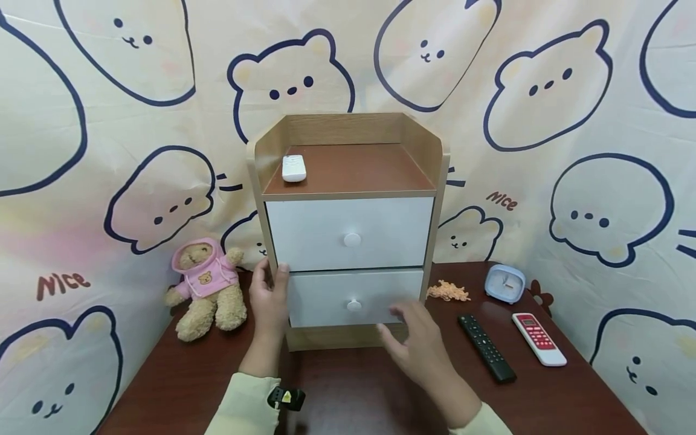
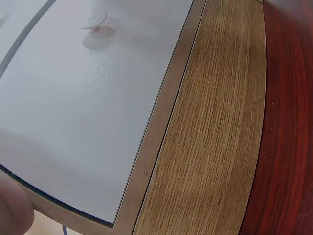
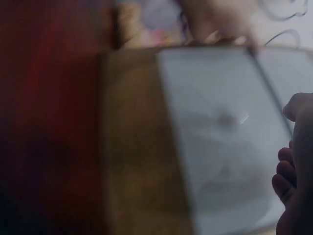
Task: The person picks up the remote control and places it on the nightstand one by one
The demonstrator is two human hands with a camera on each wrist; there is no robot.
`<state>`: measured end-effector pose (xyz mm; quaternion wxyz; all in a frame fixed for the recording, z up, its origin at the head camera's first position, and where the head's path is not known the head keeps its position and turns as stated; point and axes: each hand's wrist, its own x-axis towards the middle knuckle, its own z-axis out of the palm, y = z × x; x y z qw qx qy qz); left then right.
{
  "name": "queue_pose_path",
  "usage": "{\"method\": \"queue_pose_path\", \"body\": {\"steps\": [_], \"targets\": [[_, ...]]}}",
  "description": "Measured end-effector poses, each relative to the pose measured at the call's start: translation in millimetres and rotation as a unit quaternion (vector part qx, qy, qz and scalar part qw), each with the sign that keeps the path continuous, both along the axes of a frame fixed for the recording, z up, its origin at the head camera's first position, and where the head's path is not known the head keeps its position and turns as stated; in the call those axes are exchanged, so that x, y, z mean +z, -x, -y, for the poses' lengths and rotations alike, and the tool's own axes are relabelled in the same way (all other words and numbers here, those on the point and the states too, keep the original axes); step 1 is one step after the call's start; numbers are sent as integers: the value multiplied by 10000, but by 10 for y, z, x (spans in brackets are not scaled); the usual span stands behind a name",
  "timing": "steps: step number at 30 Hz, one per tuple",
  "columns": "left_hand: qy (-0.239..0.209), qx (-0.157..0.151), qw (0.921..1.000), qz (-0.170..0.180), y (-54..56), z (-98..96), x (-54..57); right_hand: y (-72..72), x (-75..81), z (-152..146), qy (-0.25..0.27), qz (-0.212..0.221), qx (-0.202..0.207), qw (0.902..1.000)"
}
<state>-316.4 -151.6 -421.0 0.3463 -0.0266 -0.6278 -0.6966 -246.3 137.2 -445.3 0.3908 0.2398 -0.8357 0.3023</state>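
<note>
A small wooden cabinet (image 1: pixel 356 338) stands on the table with a white upper drawer (image 1: pixel 310 232) and a white lower drawer (image 1: pixel 321 305), each with a round white knob; both drawers are pushed in. My left hand (image 1: pixel 270 308) rests on the cabinet's left side, its thumb by the front edge; the tip of that thumb (image 2: pixel 13 208) enters the left wrist view's lower corner. In front of the lower drawer's right part hovers my right hand (image 1: pixel 418 338), thumb and fingers apart, holding nothing. The right wrist view is blurred; several fingers (image 3: pixel 285 171) appear at its right.
A white remote (image 1: pixel 294 168) lies on the cabinet's top. Left of the cabinet sits a teddy bear (image 1: pixel 209 287) in a pink hoodie. On the right are a tan crumpled item (image 1: pixel 448 291), a blue clock (image 1: pixel 505 284), a black remote (image 1: pixel 486 348) and a white-and-red remote (image 1: pixel 539 339).
</note>
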Motion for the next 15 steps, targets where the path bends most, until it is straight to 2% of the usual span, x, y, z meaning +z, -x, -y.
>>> {"method": "queue_pose_path", "body": {"steps": [3,6,11,15], "targets": [[-35,3,10000,5,11,3,-7,-52,-225,-227,60,756,-509,9958],[-22,13,10000,1,10,-1,-4,-65,-353,-481,103,1194,-983,9879],[-52,-24,10000,-6,2,-13,6,-7,-503,-959,12,1668,-1559,9736],[-53,23,10000,11,3,-14,-4,44,-567,-1333,-415,2315,-1823,9547]]}}
